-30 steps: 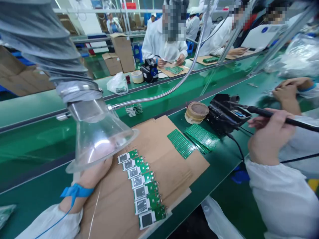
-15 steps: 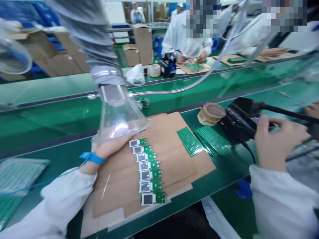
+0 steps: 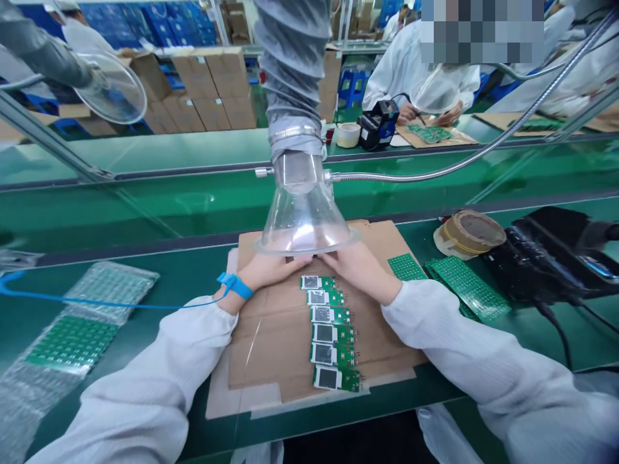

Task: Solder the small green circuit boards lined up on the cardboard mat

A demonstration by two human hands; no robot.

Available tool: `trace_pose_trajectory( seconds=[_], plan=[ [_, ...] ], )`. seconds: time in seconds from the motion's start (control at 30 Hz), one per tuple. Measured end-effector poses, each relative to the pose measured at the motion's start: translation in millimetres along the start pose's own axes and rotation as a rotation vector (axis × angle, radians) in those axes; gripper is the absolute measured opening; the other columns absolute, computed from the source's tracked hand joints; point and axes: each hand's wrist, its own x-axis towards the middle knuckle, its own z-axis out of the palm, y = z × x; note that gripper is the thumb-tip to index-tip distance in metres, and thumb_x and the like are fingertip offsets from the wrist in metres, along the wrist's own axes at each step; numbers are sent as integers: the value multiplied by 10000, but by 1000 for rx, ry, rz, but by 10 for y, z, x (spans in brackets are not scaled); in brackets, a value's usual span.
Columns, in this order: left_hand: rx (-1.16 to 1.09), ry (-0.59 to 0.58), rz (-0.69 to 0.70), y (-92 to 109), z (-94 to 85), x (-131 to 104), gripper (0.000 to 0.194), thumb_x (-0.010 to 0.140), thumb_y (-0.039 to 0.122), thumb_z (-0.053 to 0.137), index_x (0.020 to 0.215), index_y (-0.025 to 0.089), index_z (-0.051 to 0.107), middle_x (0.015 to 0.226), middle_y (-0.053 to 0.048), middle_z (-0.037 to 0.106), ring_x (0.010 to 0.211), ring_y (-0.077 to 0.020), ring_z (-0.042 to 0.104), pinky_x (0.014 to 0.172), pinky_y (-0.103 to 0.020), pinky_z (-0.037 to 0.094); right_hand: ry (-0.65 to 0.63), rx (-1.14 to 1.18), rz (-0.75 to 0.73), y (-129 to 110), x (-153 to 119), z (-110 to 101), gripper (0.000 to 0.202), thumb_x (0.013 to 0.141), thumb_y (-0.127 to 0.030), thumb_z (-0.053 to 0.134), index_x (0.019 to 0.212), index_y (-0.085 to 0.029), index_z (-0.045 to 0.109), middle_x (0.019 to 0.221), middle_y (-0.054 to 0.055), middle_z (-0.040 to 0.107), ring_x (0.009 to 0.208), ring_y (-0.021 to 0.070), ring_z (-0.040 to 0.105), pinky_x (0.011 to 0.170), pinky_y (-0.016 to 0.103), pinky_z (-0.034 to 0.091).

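Several small circuit boards with square displays (image 3: 325, 333) lie in a column on brown cardboard (image 3: 271, 348). Past the column's far end, under a clear funnel-shaped hood (image 3: 307, 222), my left hand (image 3: 271, 267) and my right hand (image 3: 360, 267) come close together. The hood covers part of both hands. Their fingers look bent inward, fingertips almost meeting, and whatever is between them is too obscured to make out. A blue strap (image 3: 235, 285) with a cord circles my left wrist. By my right forearm lie green circuit panels (image 3: 467, 287), one partly behind my sleeve.
A tape roll (image 3: 469, 233) and a black device with cables (image 3: 551, 258) stand to the right. Bubble-wrapped green panels (image 3: 72, 341) lie left. A grey hose (image 3: 294, 71) and metal flexible tube (image 3: 420, 175) hang over the bench. Across it, a co-worker (image 3: 430, 90) handles boards.
My right hand has left the black device and come in beside my left hand under the hood. The view has swung left. The board column shows one fewer board at its far end.
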Motion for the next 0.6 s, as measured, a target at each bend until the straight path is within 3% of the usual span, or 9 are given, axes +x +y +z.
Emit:
trace_pose_trajectory(
  seconds=[0.1, 0.2, 0.27, 0.33, 0.47, 0.6],
  plan=[
    [57, 17, -12, -18, 33, -19, 430, 1092, 505, 593, 1368, 202, 726, 1469, -145, 721, 1472, -349, 592, 1260, -584, 438, 62, 18, 33, -21, -182, 6, 241, 1067, -336, 652, 1269, -204, 648, 1311, 154, 712, 1239, 321, 651, 1092, 493, 519],
    [43, 17, -18, -16, 47, -20, 417, 1103, 505, 577, 1356, 209, 728, 1427, -138, 742, 1441, -341, 612, 1237, -571, 461, -53, 4, 95, -54, -408, 39, 249, 1004, -464, 751, 1067, -239, 668, 1128, 106, 731, 1056, 305, 672, 925, 463, 544],
    [7, -15, 2, -14, 43, -17, 461, 1101, 548, 567, 1363, 202, 723, 1411, -140, 745, 1395, -336, 640, 1209, -543, 487, -129, 32, 107, -57, -433, 52, 251, 1011, -461, 743, 937, -243, 643, 1000, 67, 725, 980, 281, 665, 874, 431, 524],
    [-28, -78, 19, -16, 39, -20, 540, 1079, 611, 584, 1405, 197, 701, 1389, -141, 753, 1306, -328, 689, 1157, -509, 525, -109, 93, 95, -49, -352, 47, 231, 1058, -400, 676, 898, -241, 622, 954, 58, 717, 974, 268, 658, 873, 414, 514],
    [-28, -174, -23, -30, 56, -45, 577, 1078, 601, 587, 1478, 193, 665, 1356, -140, 772, 1158, -313, 749, 1040, -468, 579, 25, 85, 22, -38, -264, -19, 151, 1077, -377, 637, 1027, -234, 642, 1156, 116, 711, 1144, 315, 633, 989, 460, 506],
    [-59, -183, -50, -36, 86, -52, 509, 1093, 547, 591, 1467, 212, 673, 1329, -112, 786, 1145, -287, 754, 1030, -439, 579, -110, 30, 50, -78, -598, -123, 364, 1030, -469, 721, 1290, -234, 620, 1165, 108, 710, 1090, 316, 661, 958, 457, 501]
  ],
)
